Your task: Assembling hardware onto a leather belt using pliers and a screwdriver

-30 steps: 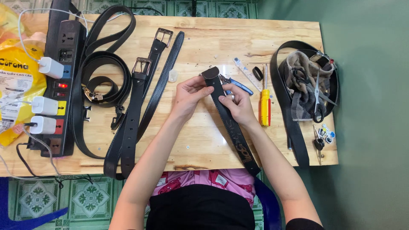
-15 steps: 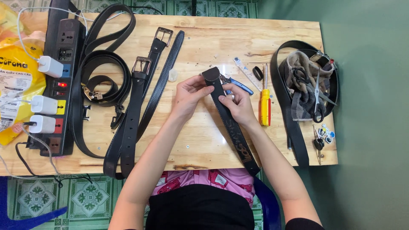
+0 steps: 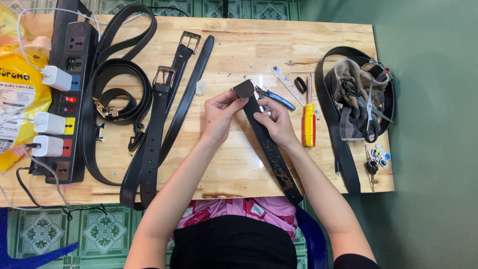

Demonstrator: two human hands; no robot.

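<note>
Gripping black belt (image 3: 269, 144): left hand (image 3: 221, 117), right hand (image 3: 276, 124); wooden table (image 3: 279, 45), green floor (image 3: 433, 99).

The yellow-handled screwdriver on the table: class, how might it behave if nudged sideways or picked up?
The screwdriver would probably roll if nudged, since its handle looks rounded and it lies flat on the smooth wooden table. It likely stays rigid when lifted, and feels handle-heavy, its shaft being thin.

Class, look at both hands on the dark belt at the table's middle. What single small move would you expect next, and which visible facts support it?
Probably a reach by the right hand for the blue-handled pliers. Both hands pinch the dark belt near its folded, buckle-less end, the left hand holding the fold, and the pliers lie just beyond the right fingers. This is only a judgement.
</note>
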